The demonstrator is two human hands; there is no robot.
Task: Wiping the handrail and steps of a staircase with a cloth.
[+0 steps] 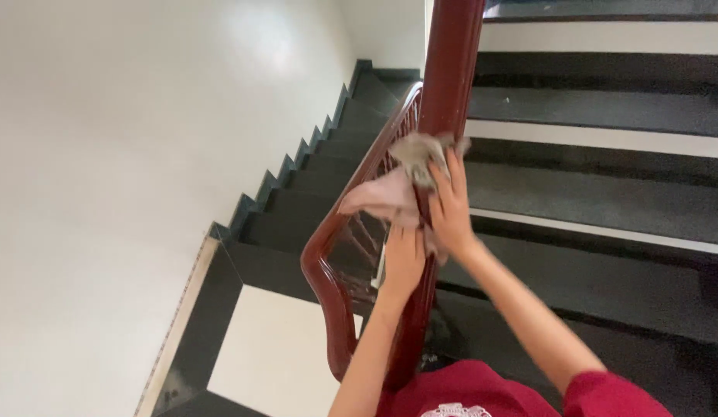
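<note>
Head view, cloth (401,181) under both hands' grip

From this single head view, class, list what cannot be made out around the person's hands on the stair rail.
- Left hand palm: turned away against the dark red wooden handrail.
- Crumpled pinkish-grey cloth: lower part hidden by the right hand.
- Handrail's upper end: cut off by the top edge.
- Balusters under the lower rail: blurred.

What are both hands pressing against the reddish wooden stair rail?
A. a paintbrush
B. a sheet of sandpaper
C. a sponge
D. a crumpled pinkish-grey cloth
D: the left hand and right hand both grip a crumpled cloth wrapped against the handrail.
</note>
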